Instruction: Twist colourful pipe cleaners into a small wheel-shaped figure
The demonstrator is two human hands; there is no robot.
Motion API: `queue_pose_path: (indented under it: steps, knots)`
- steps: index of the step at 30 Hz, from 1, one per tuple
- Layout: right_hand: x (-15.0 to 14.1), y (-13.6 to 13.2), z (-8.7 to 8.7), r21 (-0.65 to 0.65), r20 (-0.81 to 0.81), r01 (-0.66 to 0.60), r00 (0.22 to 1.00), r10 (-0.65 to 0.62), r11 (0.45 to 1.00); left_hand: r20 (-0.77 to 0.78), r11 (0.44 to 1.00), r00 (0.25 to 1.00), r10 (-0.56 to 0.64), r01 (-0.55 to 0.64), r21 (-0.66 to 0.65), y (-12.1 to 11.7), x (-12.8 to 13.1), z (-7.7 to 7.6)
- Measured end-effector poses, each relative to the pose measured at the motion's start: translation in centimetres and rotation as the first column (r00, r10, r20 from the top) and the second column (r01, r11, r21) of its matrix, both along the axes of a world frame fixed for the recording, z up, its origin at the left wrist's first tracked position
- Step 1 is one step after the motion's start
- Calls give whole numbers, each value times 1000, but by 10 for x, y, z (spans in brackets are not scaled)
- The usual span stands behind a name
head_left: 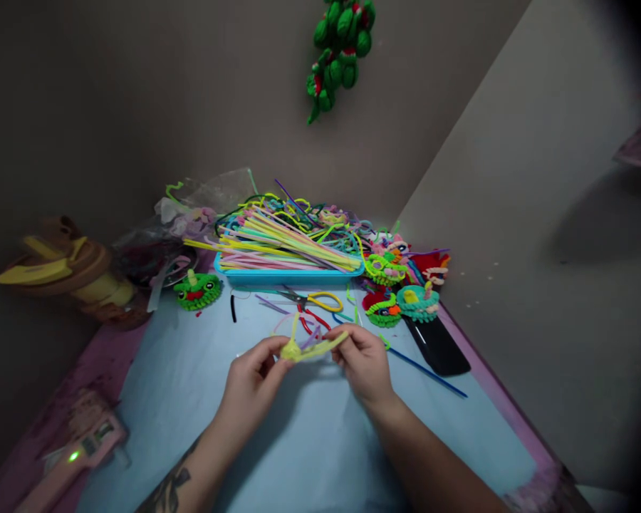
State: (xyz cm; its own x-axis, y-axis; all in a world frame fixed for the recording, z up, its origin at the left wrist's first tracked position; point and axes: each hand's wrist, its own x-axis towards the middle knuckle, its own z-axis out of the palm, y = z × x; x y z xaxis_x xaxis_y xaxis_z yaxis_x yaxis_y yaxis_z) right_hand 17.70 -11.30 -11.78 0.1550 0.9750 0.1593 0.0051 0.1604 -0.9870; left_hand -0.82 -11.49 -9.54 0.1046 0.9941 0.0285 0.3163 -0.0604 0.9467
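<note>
My left hand (257, 372) pinches a small pale-yellow pipe-cleaner coil (290, 350) between thumb and fingers, above the middle of the table. Yellow strands (320, 348) run from the coil to my right hand (364, 362), whose thumb and fingers are closed on their far ends. One short yellow stem sticks up from the coil. Behind it a purple strand shows, but I cannot tell if it is joined on. Beyond the hands lie yellow-handled scissors (323, 301) and a red-handled tool (314, 320), partly hidden by my right hand.
A blue tray (288, 276) heaped with coloured pipe cleaners stands at the back. Fuzzy finished figures (383, 308) sit to its right near a black phone-like slab (438, 345). A green figure (196, 291) is at left. A pink glue gun (82, 452) with a lit green light lies front left.
</note>
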Motion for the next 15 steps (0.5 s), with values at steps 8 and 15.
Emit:
queue_pose_path:
  steps: [8, 15]
  knots:
    - [-9, 2, 4, -263, -89, -115, 992, 95, 958, -12, 998, 998, -60, 60, 7, -2, 1, 2]
    - [-11, 3, 7, -214, 226, -273, 920, 319, 938, 187, 983, 981, 50, -15, -185, 3, 2, -4]
